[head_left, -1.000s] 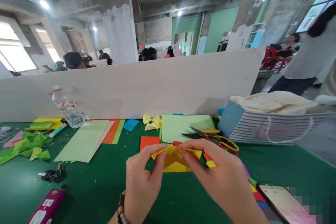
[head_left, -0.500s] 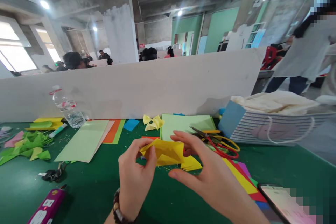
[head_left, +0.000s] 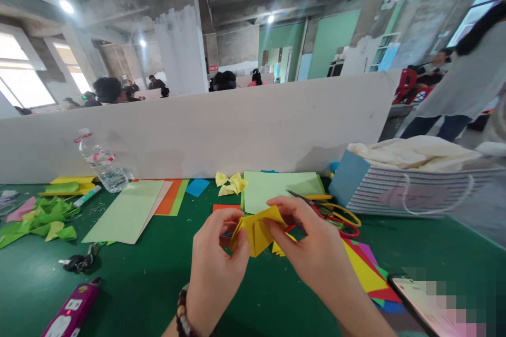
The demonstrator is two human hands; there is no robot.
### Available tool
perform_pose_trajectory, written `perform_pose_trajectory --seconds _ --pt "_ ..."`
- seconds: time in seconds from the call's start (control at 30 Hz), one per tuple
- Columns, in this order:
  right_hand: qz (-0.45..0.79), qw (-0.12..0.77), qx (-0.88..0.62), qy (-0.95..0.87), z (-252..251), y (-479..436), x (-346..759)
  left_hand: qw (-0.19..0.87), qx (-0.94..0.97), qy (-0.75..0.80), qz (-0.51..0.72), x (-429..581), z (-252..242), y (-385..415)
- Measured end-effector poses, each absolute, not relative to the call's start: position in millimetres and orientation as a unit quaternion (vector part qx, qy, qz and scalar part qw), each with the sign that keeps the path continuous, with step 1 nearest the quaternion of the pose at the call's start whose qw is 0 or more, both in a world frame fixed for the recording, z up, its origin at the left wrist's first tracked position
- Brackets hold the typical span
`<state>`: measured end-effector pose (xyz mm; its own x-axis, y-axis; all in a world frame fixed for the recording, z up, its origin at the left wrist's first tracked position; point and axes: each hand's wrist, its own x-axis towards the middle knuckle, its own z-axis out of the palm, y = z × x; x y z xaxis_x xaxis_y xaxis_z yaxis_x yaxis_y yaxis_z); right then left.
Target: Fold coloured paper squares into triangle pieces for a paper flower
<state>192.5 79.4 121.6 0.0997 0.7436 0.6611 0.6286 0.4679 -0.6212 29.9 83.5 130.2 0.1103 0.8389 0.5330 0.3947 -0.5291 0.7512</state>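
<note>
Between my hands is a folded piece of yellow paper, held above the green table. My left hand pinches its left end between thumb and fingers. At the right end, my right hand grips it too, thumb on the near face and fingers behind. Creases run across the paper's middle. Beneath my right hand lie other folded yellow pieces, partly covered. Just beyond my hands are light green sheets and pale yellow folded pieces.
Red-handled scissors lie right of my hands, before a striped paper bag. At right are coloured sheets and a phone. Leftward are a water bottle, green scraps, keys and a purple box.
My right hand has closed onto the yellow paper's right end; before, its thumb and fingers were apart. My left hand moved slightly right, and the paper now tilts with its folds showing.
</note>
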Motion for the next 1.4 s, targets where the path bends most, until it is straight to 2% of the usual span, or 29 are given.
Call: perform_pose_trajectory --seconds 0.27,0.4,0.57,1.0,1.27,1.4 --pt "0.012 0.548 -0.41 -0.729 121 82 192 0.287 0.682 0.429 0.518 24 131 91" --pt "0.012 0.51 -0.364 -0.779 124 77 195 0.307 0.665 0.423 0.533 22 132 92" --pt "0.031 0.442 -0.38 -0.812 127 72 198 0.276 0.663 0.425 0.551 18 132 93" --pt "0.029 0.494 -0.474 -0.728 122 80 195 0.208 0.727 0.397 0.52 30 130 80" --pt "-0.028 0.503 -0.468 -0.726 121 79 194 0.193 0.733 0.409 0.509 31 129 79" --pt "-0.009 0.496 -0.446 -0.745 123 79 192 0.184 0.727 0.414 0.516 27 130 82"
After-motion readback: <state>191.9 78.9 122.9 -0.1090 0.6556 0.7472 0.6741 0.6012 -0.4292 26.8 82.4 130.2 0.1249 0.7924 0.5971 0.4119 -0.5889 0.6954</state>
